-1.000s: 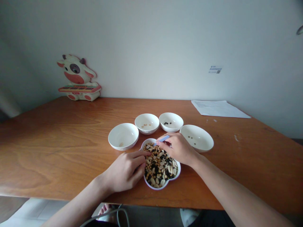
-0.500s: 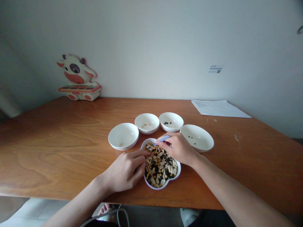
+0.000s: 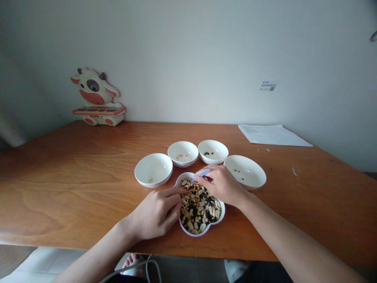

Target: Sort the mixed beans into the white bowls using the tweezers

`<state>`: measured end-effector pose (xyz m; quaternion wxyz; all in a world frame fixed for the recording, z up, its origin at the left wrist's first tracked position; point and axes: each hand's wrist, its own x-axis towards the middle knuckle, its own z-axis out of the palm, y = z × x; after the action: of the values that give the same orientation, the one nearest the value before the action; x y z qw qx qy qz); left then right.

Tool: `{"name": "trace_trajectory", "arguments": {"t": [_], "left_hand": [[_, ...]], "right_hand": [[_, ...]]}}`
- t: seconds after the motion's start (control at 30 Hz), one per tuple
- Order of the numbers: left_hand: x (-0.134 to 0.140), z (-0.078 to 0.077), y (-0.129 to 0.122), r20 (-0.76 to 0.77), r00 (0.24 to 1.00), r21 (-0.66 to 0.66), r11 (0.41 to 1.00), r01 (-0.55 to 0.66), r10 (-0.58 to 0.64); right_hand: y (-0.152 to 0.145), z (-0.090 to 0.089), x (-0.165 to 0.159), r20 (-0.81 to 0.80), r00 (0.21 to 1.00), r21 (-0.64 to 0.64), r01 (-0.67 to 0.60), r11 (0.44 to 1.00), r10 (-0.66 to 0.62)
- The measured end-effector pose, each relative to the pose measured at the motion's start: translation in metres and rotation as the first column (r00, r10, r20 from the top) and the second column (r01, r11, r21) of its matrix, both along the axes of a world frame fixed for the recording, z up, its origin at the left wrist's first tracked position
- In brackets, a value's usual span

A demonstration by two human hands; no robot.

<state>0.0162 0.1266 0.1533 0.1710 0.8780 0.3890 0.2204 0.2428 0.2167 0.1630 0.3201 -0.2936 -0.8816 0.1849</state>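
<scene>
Wooden table [image 3: 73,177]: lilac tool [image 3: 204,172] in right hand's [image 3: 220,181] pinch over seed dish [image 3: 218,222], left hand [image 3: 156,210] curled at rim, hold unclear.

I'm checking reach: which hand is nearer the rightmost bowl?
Right. The right hand overlaps the near-left edge of the rightmost bowl in view; the left hand is farther, at the left side of the lobed dish.

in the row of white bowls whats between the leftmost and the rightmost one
The back left bowl with pale pieces and, to its right, the back right bowl with black pieces; the head view shows both.
</scene>
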Motion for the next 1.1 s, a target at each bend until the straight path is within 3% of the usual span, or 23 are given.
{"name": "trace_trajectory", "arguments": {"t": [0.3,0.8,1.0,1.1], "left_hand": [[0.000,0.000,0.000,0.004,1.000,0.008,1.000,0.010,-0.010],[0.000,-0.002,0.000,0.010,1.000,0.017,1.000,-0.003,0.003],[0.000,-0.001,0.000,0.019,1.000,0.022,1.000,-0.002,0.001],[0.001,0.000,0.000,0.025,1.000,0.024,1.000,-0.002,0.001]], "right_hand": [[0.001,-0.001,0.000,0.056,0.998,0.029,0.010,1.000,-0.011],[0.000,0.002,0.000,-0.011,1.000,0.044,0.003,0.999,-0.002],[0.000,0.013,0.008,-0.042,0.996,0.089,0.088,0.992,-0.085],[0.004,0.021,0.021,-0.069,0.980,0.122,0.192,0.974,-0.184]]}}
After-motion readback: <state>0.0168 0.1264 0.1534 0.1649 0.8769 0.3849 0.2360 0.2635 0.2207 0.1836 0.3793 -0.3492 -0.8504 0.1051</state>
